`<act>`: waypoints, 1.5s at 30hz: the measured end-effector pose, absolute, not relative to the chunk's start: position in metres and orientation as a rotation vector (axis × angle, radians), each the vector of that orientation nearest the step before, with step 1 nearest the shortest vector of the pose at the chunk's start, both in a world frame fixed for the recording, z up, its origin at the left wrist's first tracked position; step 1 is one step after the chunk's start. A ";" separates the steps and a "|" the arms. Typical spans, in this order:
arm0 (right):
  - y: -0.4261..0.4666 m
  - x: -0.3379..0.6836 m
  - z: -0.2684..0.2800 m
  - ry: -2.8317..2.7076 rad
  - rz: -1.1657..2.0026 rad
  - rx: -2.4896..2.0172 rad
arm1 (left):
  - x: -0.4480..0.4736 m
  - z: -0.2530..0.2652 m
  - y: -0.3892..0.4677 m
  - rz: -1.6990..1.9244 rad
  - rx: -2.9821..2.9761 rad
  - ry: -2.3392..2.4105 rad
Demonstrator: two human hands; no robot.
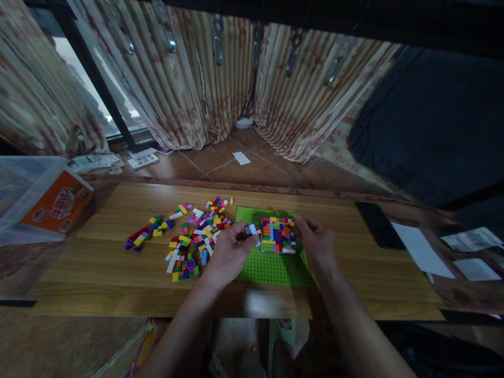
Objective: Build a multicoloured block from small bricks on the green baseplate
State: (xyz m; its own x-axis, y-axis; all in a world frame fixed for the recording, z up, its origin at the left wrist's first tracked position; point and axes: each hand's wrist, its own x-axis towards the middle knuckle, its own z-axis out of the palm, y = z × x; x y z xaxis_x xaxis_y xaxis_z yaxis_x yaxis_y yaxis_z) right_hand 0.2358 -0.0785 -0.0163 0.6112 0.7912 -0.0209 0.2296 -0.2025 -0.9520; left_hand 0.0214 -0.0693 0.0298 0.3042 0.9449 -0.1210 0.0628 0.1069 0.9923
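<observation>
Several floor-length curtains (189, 89), striped cream and tan with reddish patterning, hanging at the rear; 1 long wooden table (98, 278), pale-brown grain, running across the foreground; 1 large dark cover (425, 131), upper right, beyond the table. 1 clear plastic bin (23, 181) with an orange label (55, 202), at the table's left end. 1 green studded baseplate (271, 272), flat on the table between the forearms. 1 spread of loose bricks (202, 231), mixed colours (yellow, white, red, blue, green, orange, pink, purple), left of the baseplate, with a thinner trail reaching further left. 1 white sheet (423, 249) at the table's right side, just beside 1 flat black slab (380, 224). 2 bare hands over the work: the left hand (229, 253) at the baseplate's left edge, the right hand (317, 242) at its right. 1 multicoloured brick assembly (277, 236), roughly rectangular, above the middle of the baseplate, between the hands; whether seated on the studs, cannot tell. Right fingers bent at the assembly's upper right corner; whether gripping or only touching, cannot tell. 1 small pale brick piece (252, 229), pinched between left thumb and forefinger, near the assembly's left side.
</observation>
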 end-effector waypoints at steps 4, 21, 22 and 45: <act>-0.077 0.230 -0.015 -0.831 0.692 -1.692 | 0.022 0.029 -0.069 0.861 1.279 1.055; -0.104 0.229 0.018 -1.467 0.230 -1.730 | 0.025 0.027 -0.071 0.875 1.244 1.047; -0.105 0.228 0.018 -1.519 0.181 -1.752 | 0.025 0.027 -0.070 0.871 1.248 1.048; -0.091 0.207 0.010 -1.821 -0.003 -1.759 | 0.019 0.019 -0.068 0.874 1.314 1.057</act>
